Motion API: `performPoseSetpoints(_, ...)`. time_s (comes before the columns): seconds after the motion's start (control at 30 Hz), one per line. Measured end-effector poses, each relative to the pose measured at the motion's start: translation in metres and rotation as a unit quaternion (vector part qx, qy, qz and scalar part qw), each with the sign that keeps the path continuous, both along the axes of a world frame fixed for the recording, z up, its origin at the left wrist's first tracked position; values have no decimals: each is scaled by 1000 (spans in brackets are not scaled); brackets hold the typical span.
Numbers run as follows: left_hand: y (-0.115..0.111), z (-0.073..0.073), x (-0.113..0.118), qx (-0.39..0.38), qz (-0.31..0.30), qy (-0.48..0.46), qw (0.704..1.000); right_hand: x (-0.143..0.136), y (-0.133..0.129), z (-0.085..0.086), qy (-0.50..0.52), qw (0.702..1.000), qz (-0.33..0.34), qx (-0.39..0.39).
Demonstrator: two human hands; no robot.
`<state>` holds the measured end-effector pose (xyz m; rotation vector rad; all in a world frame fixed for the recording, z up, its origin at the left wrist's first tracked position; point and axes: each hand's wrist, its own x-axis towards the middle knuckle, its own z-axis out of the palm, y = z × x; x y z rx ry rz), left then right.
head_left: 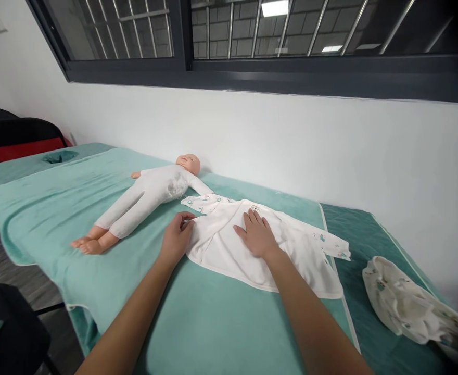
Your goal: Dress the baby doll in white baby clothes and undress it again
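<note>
A white long-sleeved baby shirt (229,245) with small coloured prints on its sleeves lies spread out on the green cover. At its left edge my left hand (176,239) has its fingers curled in, pinching the cloth. My right hand (257,235) rests flat on the upper middle of the shirt, fingers stretched out, just below a small printed mark near the neckline. Behind and to the left, a baby doll (151,195) in a white body suit lies on its back. One arm of the doll reaches to the shirt's left sleeve.
The green cover (107,291) drapes over a bed against a white wall under a barred window. At the right, a crumpled printed cloth (403,302) lies on a darker green sheet (354,224). A black chair (12,328) stands at the lower left, black-and-red seating (22,138) farther back.
</note>
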<state>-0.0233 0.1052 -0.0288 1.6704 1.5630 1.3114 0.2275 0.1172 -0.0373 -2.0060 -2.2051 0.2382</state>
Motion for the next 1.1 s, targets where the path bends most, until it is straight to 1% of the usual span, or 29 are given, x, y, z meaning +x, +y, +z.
performPoseSetpoints(0.2, 3, -1, 3, -13, 3, 25, 1000, -3, 18, 8, -11, 1000, 9, -18)
performPoseSetpoints(0.33, 2, 0, 4, -16, 7, 30, 999, -5, 25, 7, -4, 1000, 8, -18)
performPoseSetpoints(0.47, 3, 0, 4, -26, 17, 34, 999, -5, 24, -2, 4, 1000, -2, 30)
performPoseSetpoints(0.6, 4, -1, 4, -14, 17, 21, 1000, -4, 23, -8, 11, 998, -2, 64)
performPoseSetpoints(0.73, 4, -1, 3, -16, 16, 22, 999, -10, 17, -6, 4, 992, -5, 122)
performPoseSetpoints(0.83, 3, 0, 3, -16, 26, 14, 999, -20, 8, -2, -5, 988, 30, 153)
performPoseSetpoints(0.9, 2, 0, 2, -17, 37, 10, 999, -27, 3, 1, -4, 988, 52, 142)
performPoseSetpoints(1.1, 2, -1, 0, -21, 42, 4, 999, -40, -10, 5, 24, 994, 80, 75)
